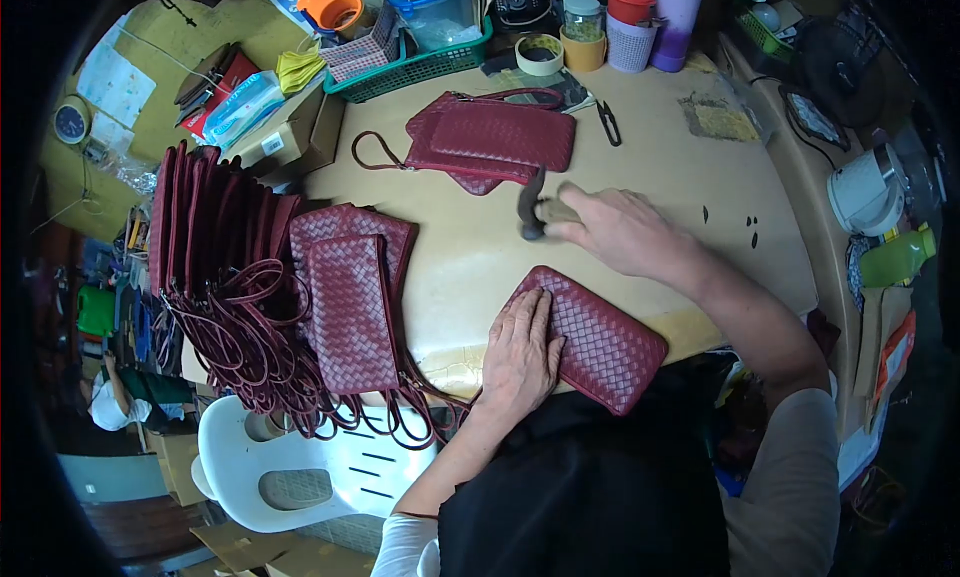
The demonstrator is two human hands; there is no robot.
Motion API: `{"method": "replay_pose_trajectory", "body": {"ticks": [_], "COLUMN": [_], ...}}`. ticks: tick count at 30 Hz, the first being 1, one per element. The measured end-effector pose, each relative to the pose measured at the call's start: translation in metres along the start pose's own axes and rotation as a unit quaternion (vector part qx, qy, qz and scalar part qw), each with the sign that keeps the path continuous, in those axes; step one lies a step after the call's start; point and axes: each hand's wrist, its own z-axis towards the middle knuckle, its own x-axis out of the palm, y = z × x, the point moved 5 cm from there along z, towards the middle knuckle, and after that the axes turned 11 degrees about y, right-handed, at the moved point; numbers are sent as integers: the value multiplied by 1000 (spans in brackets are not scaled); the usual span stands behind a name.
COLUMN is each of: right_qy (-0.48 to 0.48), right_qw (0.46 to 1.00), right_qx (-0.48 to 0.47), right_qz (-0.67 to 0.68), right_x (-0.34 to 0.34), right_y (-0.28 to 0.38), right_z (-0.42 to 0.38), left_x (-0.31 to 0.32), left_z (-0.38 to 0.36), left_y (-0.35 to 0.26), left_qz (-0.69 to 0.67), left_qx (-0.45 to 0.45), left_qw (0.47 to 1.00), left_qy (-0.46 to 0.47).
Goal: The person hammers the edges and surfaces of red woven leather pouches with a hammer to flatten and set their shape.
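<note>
A dark red woven wristlet wallet [610, 342] lies at the table's front edge, close to my body. My left hand [520, 355] rests flat across its left end, fingers stretched out. Above the table, beyond this wallet, my right hand [625, 227] is closed around the handle of a hammer [533, 205]. The hammer's dark head points left, blurred, and is apart from the wallet. Farther back lie more dark red woven wallets [500, 135] with a wrist strap. To the left, another pair of woven wallets [348, 312] overlaps beside a row of upright wallets [215, 217] with tangled straps.
A green basket [410, 77] holds odds and ends at the back, near a tape roll [540, 54]. Small black snips [608, 123] lie on the table. A white plastic chair [230, 457] stands at front left. A person [115, 402] is in the left background.
</note>
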Motion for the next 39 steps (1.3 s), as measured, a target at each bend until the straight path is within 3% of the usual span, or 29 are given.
{"method": "replay_pose_trajectory", "body": {"ticks": [3,5,8,12,16,18,20,22,24,26,30,31,33,36,39], "right_qy": [-58,59,-4,7,103,-30,22,135,130,-92,6,3,-117,-48,-28], "right_qw": [997,998,1000,1000,995,988,995,989,990,988,1000,1000,987,997,999], "right_qx": [-18,-4,-4,-8,17,13,21,51,36,14,1,3,-18,-12,-7], "right_qz": [55,-29,-2,25,4,153,100,22,38,124,17,19,106,59,40], "right_x": [12,14,-3,23,8,15,25,14,9,18,20,21,13,41,8], "right_y": [-2,1,12,6,2,-4,-6,-5,2,-5,-1,0,2,0,5], "right_z": [8,3,-3,8,13,17,16,11,6,11,-1,-1,-5,2,-5], "left_x": [-1,-1,-1,-1,1,-1,-1,-1,1,1,0,0,0,1,1], "left_z": [0,0,1,0,0,1,1,2,1,1,1,1,1,1,0], "left_y": [0,0,0,0,2,-1,-1,-1,1,0,-1,0,0,-1,-1], "left_qz": [-5,-1,13,20,27,8,8,11,17,14,28,30,32,40,33], "left_qx": [4,2,1,4,0,1,1,1,0,1,-3,-1,-2,-4,-2], "left_qw": [1000,1000,1000,1000,999,1000,1000,1000,1000,1000,999,999,999,999,999], "left_qy": [-2,0,11,9,20,3,5,4,6,6,16,17,14,15,6]}}
